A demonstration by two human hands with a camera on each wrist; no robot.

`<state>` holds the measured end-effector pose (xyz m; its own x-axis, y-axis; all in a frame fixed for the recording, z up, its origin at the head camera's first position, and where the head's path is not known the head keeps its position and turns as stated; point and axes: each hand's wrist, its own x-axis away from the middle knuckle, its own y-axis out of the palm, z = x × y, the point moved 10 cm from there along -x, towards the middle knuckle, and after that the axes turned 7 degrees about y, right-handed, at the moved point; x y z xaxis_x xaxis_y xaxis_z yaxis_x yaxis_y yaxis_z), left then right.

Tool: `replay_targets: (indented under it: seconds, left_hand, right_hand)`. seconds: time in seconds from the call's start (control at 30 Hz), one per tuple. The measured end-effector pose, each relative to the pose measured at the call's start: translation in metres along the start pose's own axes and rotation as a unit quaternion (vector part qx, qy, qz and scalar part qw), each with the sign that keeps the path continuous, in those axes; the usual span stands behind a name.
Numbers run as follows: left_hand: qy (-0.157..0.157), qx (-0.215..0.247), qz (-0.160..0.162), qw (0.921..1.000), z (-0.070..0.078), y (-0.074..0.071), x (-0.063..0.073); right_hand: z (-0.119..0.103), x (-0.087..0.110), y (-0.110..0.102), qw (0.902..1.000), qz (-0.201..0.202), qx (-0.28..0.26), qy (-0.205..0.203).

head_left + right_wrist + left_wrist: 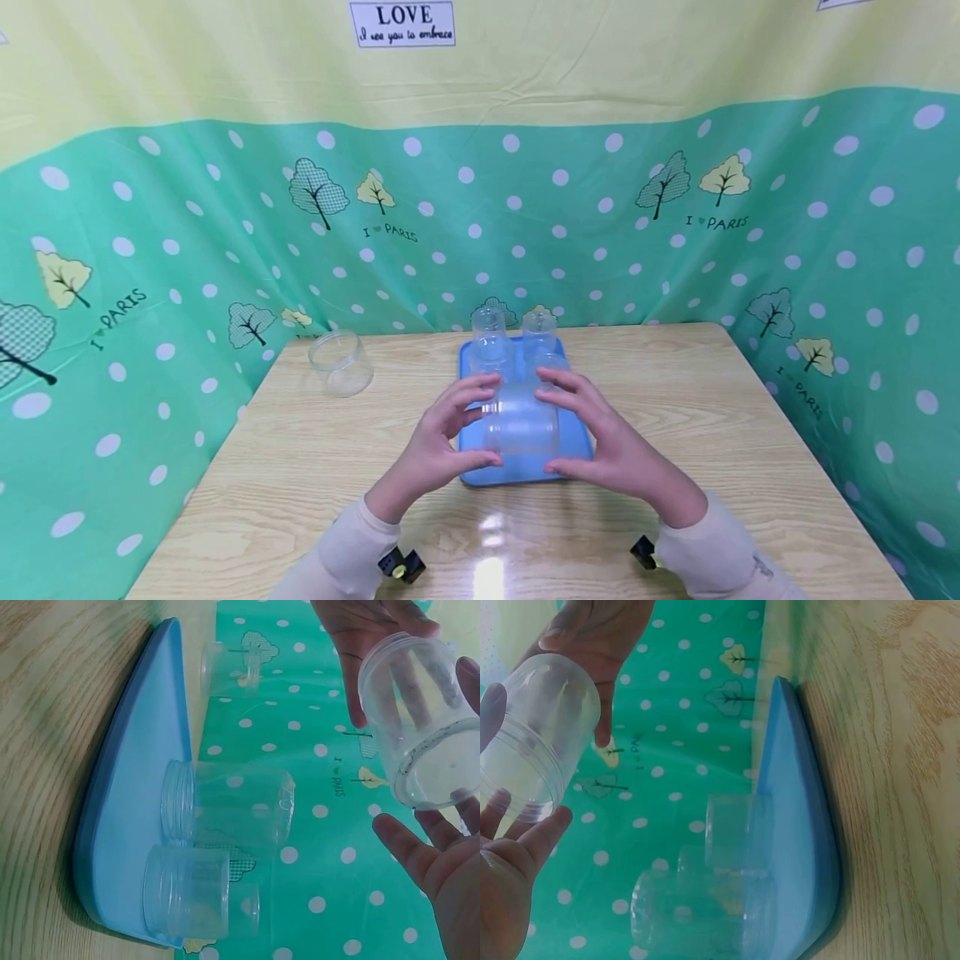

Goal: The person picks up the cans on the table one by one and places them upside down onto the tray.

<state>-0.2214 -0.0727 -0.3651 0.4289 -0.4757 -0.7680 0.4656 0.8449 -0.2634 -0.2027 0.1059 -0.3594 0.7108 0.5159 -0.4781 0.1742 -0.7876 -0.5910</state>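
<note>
A clear plastic jar lies sideways in the air between my two hands, above a blue tray. My left hand grips it round the threaded rim end, thumb on the near side. At the base end, my right hand holds it with curled fingers and thumb. The left wrist view shows the ridged rim of the jar; its round base shows in the right wrist view. Behind it, several more clear jars stand on the tray, partly overlapping one another.
Left of the tray, another short clear container stands on the wooden table. A green and yellow printed curtain hangs behind and along both sides of the table. Black wrist devices sit near the sleeves.
</note>
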Motion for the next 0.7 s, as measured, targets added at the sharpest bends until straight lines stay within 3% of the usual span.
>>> replay_targets:
  seconds: [0.7]
  left_hand:
    - [-0.002,0.009,-0.004,1.0000,0.0067,0.0058,-0.0033]
  right_hand:
    - [-0.0104,-0.0003,-0.0003,0.9987,0.017,-0.018,-0.044]
